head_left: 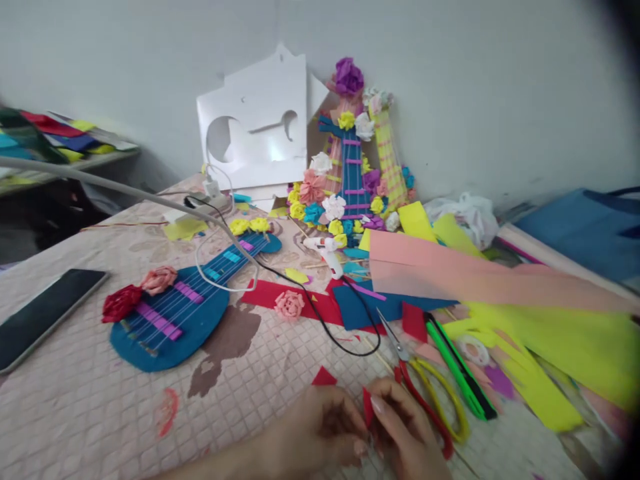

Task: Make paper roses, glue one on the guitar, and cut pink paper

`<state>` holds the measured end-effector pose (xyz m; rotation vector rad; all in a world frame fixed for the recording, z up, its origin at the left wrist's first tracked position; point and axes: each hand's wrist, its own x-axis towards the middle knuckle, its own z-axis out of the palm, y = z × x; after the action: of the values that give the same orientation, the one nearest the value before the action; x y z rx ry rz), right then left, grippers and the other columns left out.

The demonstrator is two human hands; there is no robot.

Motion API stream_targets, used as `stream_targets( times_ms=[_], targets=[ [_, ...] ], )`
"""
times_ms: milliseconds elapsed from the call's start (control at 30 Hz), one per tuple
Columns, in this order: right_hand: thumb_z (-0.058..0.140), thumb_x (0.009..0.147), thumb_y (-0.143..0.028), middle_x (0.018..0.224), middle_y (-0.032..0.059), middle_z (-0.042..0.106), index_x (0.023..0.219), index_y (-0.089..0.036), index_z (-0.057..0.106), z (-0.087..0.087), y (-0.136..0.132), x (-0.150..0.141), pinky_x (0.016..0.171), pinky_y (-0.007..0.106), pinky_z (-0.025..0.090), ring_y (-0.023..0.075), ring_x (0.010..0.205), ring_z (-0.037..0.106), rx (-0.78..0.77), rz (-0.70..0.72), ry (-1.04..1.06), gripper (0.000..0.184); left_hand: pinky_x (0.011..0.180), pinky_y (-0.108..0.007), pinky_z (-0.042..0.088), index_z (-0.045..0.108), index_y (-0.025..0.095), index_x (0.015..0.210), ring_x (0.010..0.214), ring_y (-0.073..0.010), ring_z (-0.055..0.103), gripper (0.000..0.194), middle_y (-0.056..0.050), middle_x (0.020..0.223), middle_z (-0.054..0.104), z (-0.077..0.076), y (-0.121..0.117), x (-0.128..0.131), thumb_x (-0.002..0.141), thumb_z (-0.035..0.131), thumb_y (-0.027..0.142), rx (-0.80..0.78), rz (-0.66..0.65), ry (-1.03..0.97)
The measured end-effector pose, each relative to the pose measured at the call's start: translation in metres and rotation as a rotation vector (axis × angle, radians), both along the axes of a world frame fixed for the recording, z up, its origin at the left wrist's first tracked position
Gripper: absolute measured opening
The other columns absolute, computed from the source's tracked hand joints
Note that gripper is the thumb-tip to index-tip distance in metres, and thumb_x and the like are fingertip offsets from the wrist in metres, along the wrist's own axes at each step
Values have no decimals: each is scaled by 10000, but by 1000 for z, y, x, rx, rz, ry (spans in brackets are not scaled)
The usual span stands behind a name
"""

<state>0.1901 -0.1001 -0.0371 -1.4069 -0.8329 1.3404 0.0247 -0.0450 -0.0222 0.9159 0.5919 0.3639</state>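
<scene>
The right hand pinches a small red piece between thumb and fingers; the left hand's fingers curl in beside it, their grip unclear. The piece looks barely shaped, so most of its forming seems left. A red scrap lies just beyond, then scissors, a loose pink flower and, to the left, a blue guitar, already strung and flowered.

Bare left hand, bare right hand, bare left forearm, slender fingers, glossy fingernails
</scene>
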Motion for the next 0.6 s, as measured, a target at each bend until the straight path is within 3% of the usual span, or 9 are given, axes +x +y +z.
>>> stream_targets(
  times_ms=[167,367,600],
  targets=[
    [605,832,-406,530,-53,470,716,-192,539,3,2,-5,433,185,312,78,467,419,81,-30,87,252,666,-228,423,573,115,825,719,-99,568,299,-40,808,639,5,6,0,683,764,297,87,-7,-29],
    [603,835,-381,524,-66,465,698,-190,524,7,0,-9,407,173,309,63,438,410,148,-53,34,248,591,-229,427,551,113,748,606,-88,543,320,-12,679,595,6,3,9,739,697,396,212,-27,56],
    [583,846,-380,523,-57,505,729,-186,529,6,-1,-11,416,181,338,71,446,440,182,41,23,232,568,-239,471,556,117,736,569,-94,570,322,-38,706,642,0,3,7,788,632,425,314,-18,147]
  ],
)
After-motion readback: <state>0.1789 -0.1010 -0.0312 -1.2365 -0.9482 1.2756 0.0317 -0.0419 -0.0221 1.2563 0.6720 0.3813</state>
